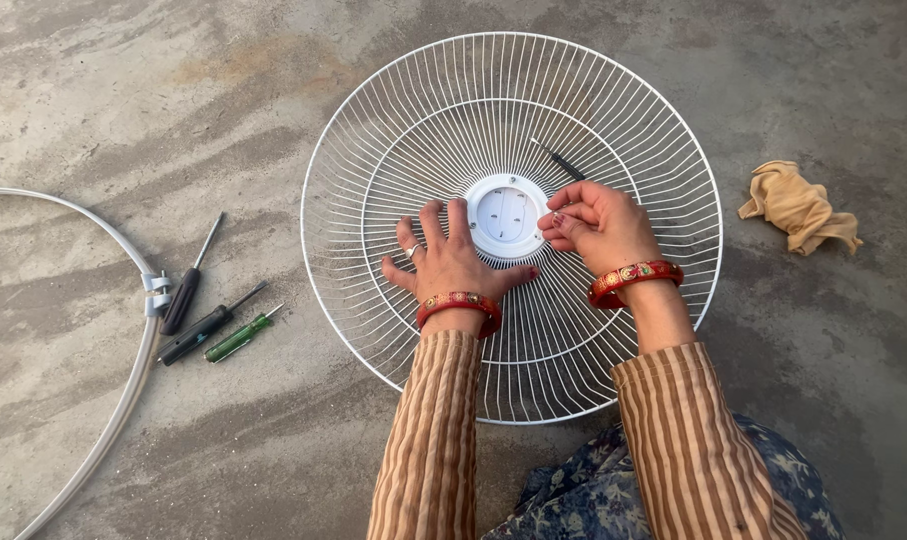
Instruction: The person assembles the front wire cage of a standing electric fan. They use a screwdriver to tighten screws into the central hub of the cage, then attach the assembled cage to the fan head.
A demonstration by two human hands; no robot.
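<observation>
A white wire fan guard lies flat on the concrete floor, with a round white plastic hub at its centre. My left hand rests flat on the wires just left of and below the hub, fingers spread. My right hand is curled at the hub's right edge, gripping a thin dark screwdriver whose shaft points up and to the left over the wires. Both wrists wear red bangles.
On the floor at the left lie three screwdrivers: two dark ones and a small green one. A white plastic rim ring with a clip curves along the far left. A crumpled tan cloth sits at the right.
</observation>
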